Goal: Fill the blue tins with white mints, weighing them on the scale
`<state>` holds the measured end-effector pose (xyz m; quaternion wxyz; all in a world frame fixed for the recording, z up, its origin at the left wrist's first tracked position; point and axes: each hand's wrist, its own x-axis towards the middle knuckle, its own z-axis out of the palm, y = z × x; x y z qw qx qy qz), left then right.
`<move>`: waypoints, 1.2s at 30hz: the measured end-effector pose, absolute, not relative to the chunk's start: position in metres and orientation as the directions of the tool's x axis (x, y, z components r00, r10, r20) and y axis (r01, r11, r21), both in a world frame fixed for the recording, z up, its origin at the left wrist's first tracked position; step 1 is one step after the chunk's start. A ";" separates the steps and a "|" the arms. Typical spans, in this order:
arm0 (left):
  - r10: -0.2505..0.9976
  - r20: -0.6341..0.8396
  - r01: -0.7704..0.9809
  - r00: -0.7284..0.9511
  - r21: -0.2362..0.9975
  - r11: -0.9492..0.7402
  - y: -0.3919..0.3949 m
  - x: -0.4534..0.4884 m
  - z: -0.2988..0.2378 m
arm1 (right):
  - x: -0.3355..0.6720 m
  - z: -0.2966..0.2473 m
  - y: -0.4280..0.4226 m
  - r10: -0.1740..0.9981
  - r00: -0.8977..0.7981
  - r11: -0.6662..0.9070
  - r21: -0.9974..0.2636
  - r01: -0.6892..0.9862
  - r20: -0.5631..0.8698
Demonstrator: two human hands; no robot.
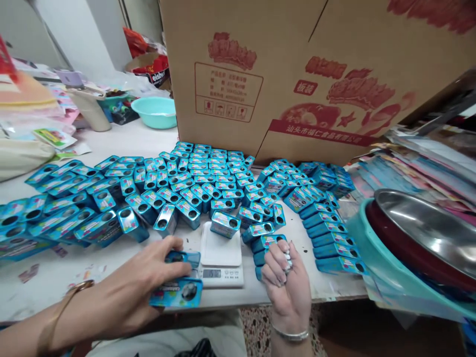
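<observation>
Blue packs (175,294), two as far as we can make out, are in our left hand (143,275) near the front edge of a white table (295,235). Our thumb and index finger stand narrowly apart, gripping the upper one; the lower one shows beneath the index finger, with a round, dark spot at its end. Off to the right, our right hand (288,287) has its fingers curled in around something small and whitish (287,259) (too small for us to identify), and a silver bracelet (292,336) circles the wrist.

Between our hands sits a white scale (221,255), its grey display facing us. A single blue pack (225,225) rests on the far part of its pan. At the right side we see a teal basin (362,243) with a dark red basin nested in it and a shiny steel bowl (427,218) on top.

Beyond the scale, dozens of matching packs (189,196) spread over the table, loosely crowded at left and centre, lined up in a row at right. Behind them stands a large brown carton (282,29) with red printing. To its left we find a pale turquoise bowl (154,113).
</observation>
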<state>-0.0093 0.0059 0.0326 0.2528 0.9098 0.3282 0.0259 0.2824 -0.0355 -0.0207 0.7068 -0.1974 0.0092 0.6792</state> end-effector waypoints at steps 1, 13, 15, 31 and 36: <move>0.639 -0.128 0.615 0.759 0.463 -0.638 0.004 -0.019 0.027 | 0.281 -0.020 -0.034 0.956 0.075 -0.004 -0.269 -0.963 -0.285; 0.778 -0.071 0.752 0.624 0.324 -0.574 0.004 -0.062 -0.045 | 0.262 -0.018 -0.004 0.925 0.216 0.090 -0.371 -0.924 -0.312; 0.779 -0.011 0.751 0.626 0.276 -0.600 0.004 -0.066 -0.052 | 0.258 -0.018 0.002 0.919 0.237 0.105 -0.382 -0.918 -0.316; 0.814 0.134 0.699 0.565 0.448 -0.558 0.013 -0.051 -0.019 | 0.241 -0.009 0.039 0.904 0.348 0.188 -0.501 -0.845 -0.248; 0.657 0.167 0.562 0.735 0.392 -0.729 0.069 0.021 0.005 | 0.248 -0.011 0.038 0.892 0.367 0.227 -0.442 -0.868 -0.264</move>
